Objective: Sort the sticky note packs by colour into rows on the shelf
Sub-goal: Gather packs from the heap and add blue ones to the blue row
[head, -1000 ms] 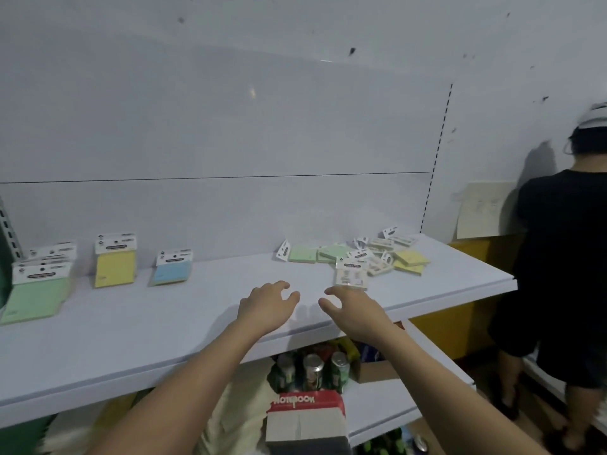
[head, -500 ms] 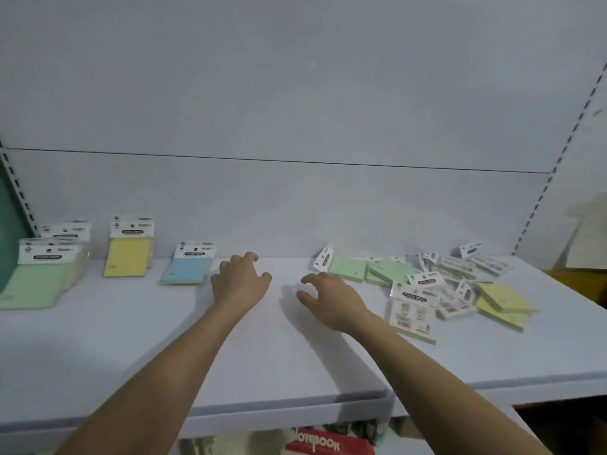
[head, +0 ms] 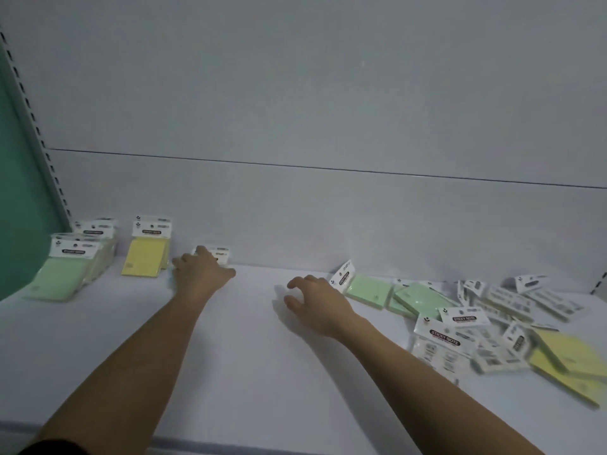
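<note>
On the white shelf [head: 249, 362], sorted packs lean at the back left: a green stack [head: 62, 277], then a yellow pack [head: 146, 256]. My left hand [head: 200, 274] lies flat over the blue pack [head: 220, 254], of which only the white header card shows; whether it grips the pack is unclear. My right hand [head: 317, 305] hovers over bare shelf with fingers spread, holding nothing, just left of a green pack [head: 366, 289]. A loose pile [head: 483, 326] of green, yellow and face-down packs spreads to the right.
The grey back panel [head: 295, 208] stands right behind the packs. A green upright with slots [head: 23, 159] bounds the shelf on the left. The shelf's front edge [head: 230, 446] runs along the bottom of the view.
The camera moved closer to the shelf and turned left. My left hand reached further left and now covers the blue pack. My right hand stayed near the green pack.
</note>
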